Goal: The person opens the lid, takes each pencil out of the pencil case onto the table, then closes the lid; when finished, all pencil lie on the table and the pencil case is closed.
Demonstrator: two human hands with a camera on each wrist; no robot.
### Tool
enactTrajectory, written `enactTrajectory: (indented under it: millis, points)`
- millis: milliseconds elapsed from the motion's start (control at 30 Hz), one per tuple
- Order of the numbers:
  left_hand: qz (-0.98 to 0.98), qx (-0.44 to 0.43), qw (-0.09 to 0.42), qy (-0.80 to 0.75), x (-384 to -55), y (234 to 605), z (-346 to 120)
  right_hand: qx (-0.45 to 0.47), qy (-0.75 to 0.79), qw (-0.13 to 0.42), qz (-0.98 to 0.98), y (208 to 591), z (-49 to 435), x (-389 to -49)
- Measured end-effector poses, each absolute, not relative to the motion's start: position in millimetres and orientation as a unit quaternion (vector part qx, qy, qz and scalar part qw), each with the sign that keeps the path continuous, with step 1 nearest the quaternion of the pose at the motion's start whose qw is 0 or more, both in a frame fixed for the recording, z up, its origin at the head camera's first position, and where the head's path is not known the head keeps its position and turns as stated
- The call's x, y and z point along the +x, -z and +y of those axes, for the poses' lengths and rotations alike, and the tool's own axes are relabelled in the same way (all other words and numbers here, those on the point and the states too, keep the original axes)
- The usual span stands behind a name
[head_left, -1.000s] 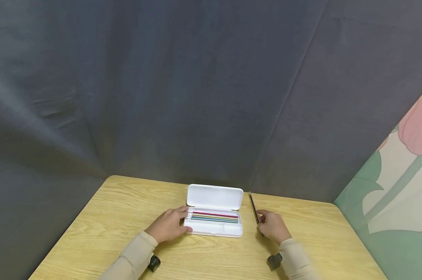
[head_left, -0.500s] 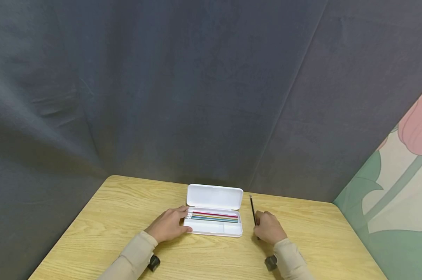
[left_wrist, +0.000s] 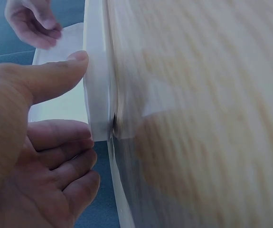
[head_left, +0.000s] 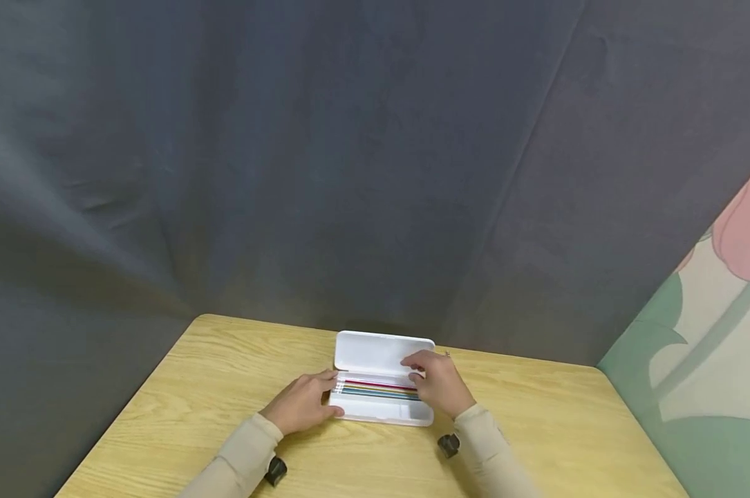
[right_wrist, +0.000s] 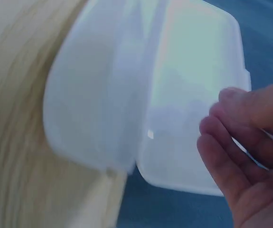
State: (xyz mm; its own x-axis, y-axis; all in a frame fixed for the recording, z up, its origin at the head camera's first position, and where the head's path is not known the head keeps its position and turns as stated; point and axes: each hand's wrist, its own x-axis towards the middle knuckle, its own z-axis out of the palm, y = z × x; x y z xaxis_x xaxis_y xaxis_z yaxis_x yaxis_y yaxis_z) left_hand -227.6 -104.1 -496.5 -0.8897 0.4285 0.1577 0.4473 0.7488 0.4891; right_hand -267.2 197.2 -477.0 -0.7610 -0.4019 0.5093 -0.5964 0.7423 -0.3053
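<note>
Brushing the raised lid [head_left: 375,351] with the right hand [head_left: 443,386] (loosely bent, seemingly empty) could jolt the pencils [head_left: 377,389], though the left hand [head_left: 301,401] grips the pencil case [head_left: 368,411].

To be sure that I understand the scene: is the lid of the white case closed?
No, the lid of the white case is open, with coloured pencils visible inside.

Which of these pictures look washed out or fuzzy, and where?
Right wrist view: hazy, with pale, greenish-white glare over the inside of the open lid and soft edges; left wrist view: bluish and faded, the grain of the table smeared, the right hand soft in the background; head view: clearest, the pencils distinct in colour, with soft shadows on the table.
</note>
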Motion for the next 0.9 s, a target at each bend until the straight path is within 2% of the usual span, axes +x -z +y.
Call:
enactTrajectory:
  millis: [200, 333, 733, 900]
  points:
    - [-0.937, -0.236, 0.019, 0.259, -228.1, 501.3, -101.3, 0.299, -0.214, 0.123, -0.922, 492.3, 186.5, -275.3]
    - [-0.938, -0.235, 0.024, 0.255, -230.2, 500.9, -102.1, 0.314, -0.207, 0.088, -0.922, 496.0, 183.5, -276.2]
    - [-0.936, -0.234, 0.025, 0.261, -230.8, 502.9, -105.9, 0.335, -0.119, 0.121, -0.927, 497.4, 171.6, -271.7]
    - [-0.936, -0.229, 0.024, 0.265, -229.4, 500.7, -104.0, 0.336, -0.135, 0.098, -0.927, 496.1, 170.4, -272.2]
